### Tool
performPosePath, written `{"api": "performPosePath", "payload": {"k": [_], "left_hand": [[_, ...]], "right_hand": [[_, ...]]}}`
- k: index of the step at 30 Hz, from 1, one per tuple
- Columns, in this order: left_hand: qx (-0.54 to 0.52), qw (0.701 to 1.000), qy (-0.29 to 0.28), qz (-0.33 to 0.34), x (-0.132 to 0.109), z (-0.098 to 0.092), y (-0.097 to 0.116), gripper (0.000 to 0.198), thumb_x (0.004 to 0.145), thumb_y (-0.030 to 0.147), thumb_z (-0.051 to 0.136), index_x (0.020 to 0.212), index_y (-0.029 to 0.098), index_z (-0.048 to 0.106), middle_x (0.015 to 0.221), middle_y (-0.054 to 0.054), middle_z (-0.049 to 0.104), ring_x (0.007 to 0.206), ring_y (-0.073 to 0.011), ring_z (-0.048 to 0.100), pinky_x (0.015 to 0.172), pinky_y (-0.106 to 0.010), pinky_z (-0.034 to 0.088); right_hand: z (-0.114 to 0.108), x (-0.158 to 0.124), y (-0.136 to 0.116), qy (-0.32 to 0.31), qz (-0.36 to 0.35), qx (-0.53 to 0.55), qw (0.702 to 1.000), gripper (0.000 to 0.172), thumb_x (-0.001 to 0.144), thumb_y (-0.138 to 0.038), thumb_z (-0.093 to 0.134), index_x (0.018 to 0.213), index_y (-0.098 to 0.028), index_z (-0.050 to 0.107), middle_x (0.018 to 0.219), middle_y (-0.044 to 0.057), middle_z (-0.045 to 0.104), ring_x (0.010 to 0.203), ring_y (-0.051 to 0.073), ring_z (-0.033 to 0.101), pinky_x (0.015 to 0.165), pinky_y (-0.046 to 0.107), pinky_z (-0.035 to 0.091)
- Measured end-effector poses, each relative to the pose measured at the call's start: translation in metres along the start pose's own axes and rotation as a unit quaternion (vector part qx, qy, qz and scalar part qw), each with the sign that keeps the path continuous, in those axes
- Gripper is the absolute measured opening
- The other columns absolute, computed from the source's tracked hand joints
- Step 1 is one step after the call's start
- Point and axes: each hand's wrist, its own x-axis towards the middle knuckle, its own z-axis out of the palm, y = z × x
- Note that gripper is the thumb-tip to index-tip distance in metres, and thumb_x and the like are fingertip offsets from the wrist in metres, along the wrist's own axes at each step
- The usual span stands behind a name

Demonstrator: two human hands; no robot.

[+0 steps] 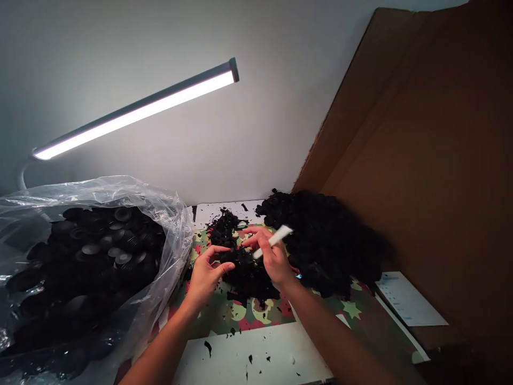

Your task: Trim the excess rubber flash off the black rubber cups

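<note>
White board [236, 347], flecked with black scraps [207, 348], lies nearest. Beyond, the left hand's [205, 274] grip pinches a black piece [225, 258], probably steadying it for the white-handled tool [276, 238] clasped in the right hand [275, 263]; a black heap [336, 240] sits right, seemingly within reach.

A single bar lamp [136, 116] at upper left supplies white light; its lit strip is overexposed. The wall [256, 133] is bright beside it and grades to grey outward. The cardboard panel [425, 160] at right is dim, darkest at lower right. The clear bag [120, 184] shows glare. Black scraps [254, 278] lose detail; the black heap's [328, 240] right edge is blurred.
</note>
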Motion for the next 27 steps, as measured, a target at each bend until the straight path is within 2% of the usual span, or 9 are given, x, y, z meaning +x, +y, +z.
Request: {"api": "performPosePath", "payload": {"k": [3, 5, 8, 11, 17, 20, 23, 25, 27], "left_hand": [[0.008, 1.0, -0.007, -0.011, 0.0, 0.0, 0.001, 0.039, 0.059, 0.035, 0.087, 0.091, 0.017, 0.073, 0.068, 0.0, 0.068, 0.054, -0.0153, 0.063, 0.053, -0.025, 0.044], [0.022, 1.0, 0.006, -0.007, 0.0, 0.001, 0.001, 0.038, 0.058, 0.036, 0.087, 0.087, 0.016, 0.072, 0.074, 0.0, 0.069, 0.051, -0.0129, 0.06, 0.05, -0.024, 0.042], [0.031, 0.999, 0.027, 0.001, 0.0, 0.0, 0.001, 0.038, 0.056, 0.035, 0.088, 0.083, 0.016, 0.07, 0.078, -0.001, 0.069, 0.05, -0.0102, 0.056, 0.049, -0.023, 0.041], [0.009, 1.0, 0.025, 0.006, 0.0, 0.0, 0.003, 0.039, 0.054, 0.033, 0.089, 0.081, 0.015, 0.068, 0.074, 0.0, 0.067, 0.055, -0.0113, 0.057, 0.051, -0.023, 0.044], [0.011, 0.999, 0.023, 0.022, -0.001, 0.0, 0.006, 0.035, 0.058, 0.033, 0.087, 0.079, 0.017, 0.065, 0.075, 0.001, 0.065, 0.058, -0.0116, 0.057, 0.053, -0.023, 0.045], [0.055, 0.996, 0.04, 0.06, 0.0, -0.002, 0.003, 0.029, 0.06, 0.031, 0.085, 0.077, 0.017, 0.066, 0.078, -0.001, 0.066, 0.065, -0.0143, 0.059, 0.058, -0.024, 0.047], [0.086, 0.989, 0.053, 0.113, -0.002, -0.001, 0.002, 0.024, 0.062, 0.029, 0.083, 0.075, 0.018, 0.067, 0.078, -0.002, 0.067, 0.076, -0.0185, 0.063, 0.067, -0.027, 0.051], [0.085, 0.985, 0.056, 0.138, -0.005, 0.001, 0.004, 0.023, 0.063, 0.03, 0.084, 0.073, 0.019, 0.066, 0.08, -0.002, 0.067, 0.079, -0.0195, 0.064, 0.07, -0.029, 0.052], [0.058, 0.987, 0.053, 0.14, -0.007, 0.002, 0.007, 0.027, 0.061, 0.031, 0.086, 0.075, 0.019, 0.067, 0.084, -0.003, 0.067, 0.081, -0.0199, 0.064, 0.071, -0.029, 0.053]], "right_hand": [[-0.001, -0.004, -0.003, -0.033, 0.009, 0.044, 0.998, 0.065, 0.102, -0.06, 0.025, 0.082, -0.022, 0.074, 0.089, 0.007, 0.072, 0.074, 0.018, 0.068, 0.066, 0.031, 0.056], [0.001, -0.007, -0.005, -0.074, 0.008, 0.06, 0.995, 0.054, 0.102, -0.058, 0.035, 0.089, -0.023, 0.074, 0.085, 0.006, 0.072, 0.066, 0.017, 0.067, 0.06, 0.029, 0.056], [0.007, -0.013, -0.006, -0.089, -0.037, 0.023, 0.995, 0.025, 0.095, -0.044, 0.058, 0.094, -0.024, 0.072, 0.09, 0.004, 0.075, 0.08, 0.02, 0.071, 0.074, 0.032, 0.057], [0.01, -0.016, -0.007, -0.085, -0.061, 0.008, 0.995, 0.01, 0.09, -0.031, 0.065, 0.086, -0.023, 0.068, 0.094, 0.005, 0.076, 0.086, 0.02, 0.072, 0.078, 0.033, 0.056], [0.008, -0.016, -0.008, -0.125, -0.111, -0.037, 0.985, 0.012, 0.091, -0.021, 0.057, 0.079, -0.023, 0.06, 0.107, 0.006, 0.076, 0.1, 0.022, 0.07, 0.094, 0.04, 0.05], [0.01, -0.018, -0.009, -0.138, -0.153, -0.082, 0.975, 0.012, 0.094, -0.021, 0.052, 0.089, -0.024, 0.062, 0.102, 0.006, 0.076, 0.098, 0.023, 0.069, 0.092, 0.041, 0.05], [0.017, -0.02, -0.006, -0.14, -0.203, -0.134, 0.96, 0.02, 0.096, -0.017, 0.045, 0.103, -0.024, 0.063, 0.102, 0.008, 0.075, 0.095, 0.024, 0.069, 0.089, 0.041, 0.05], [0.02, -0.02, -0.002, -0.114, -0.195, -0.176, 0.958, 0.025, 0.097, -0.014, 0.041, 0.107, -0.021, 0.062, 0.103, 0.01, 0.074, 0.095, 0.024, 0.068, 0.088, 0.041, 0.049], [0.019, -0.016, 0.003, -0.093, -0.135, -0.214, 0.963, 0.023, 0.097, -0.014, 0.039, 0.103, -0.02, 0.061, 0.1, 0.011, 0.074, 0.093, 0.024, 0.068, 0.087, 0.04, 0.048]]}}
